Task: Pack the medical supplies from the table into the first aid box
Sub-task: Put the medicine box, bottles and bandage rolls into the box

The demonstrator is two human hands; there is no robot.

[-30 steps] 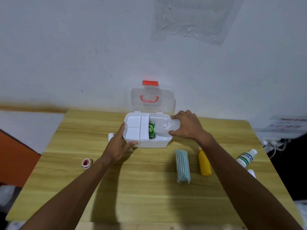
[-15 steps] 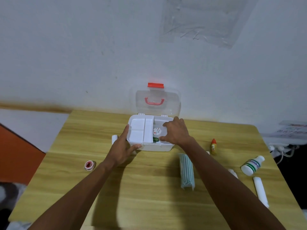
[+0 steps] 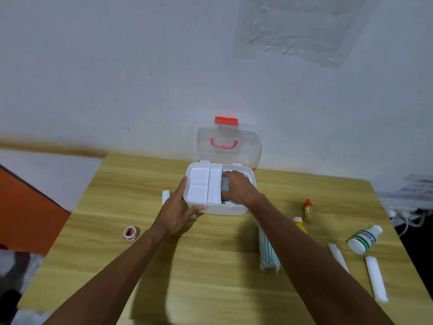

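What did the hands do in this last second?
The right hand carried the white plastic bottle from the rim of the white first aid box down into its right compartment, and still grips it. The left hand stayed braced against the box's left corner; the clear lid stayed open.

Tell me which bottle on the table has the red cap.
The small bottle farthest back, right of the box. The yellow bottle has a pale cap; the green-striped white bottle has a white one.
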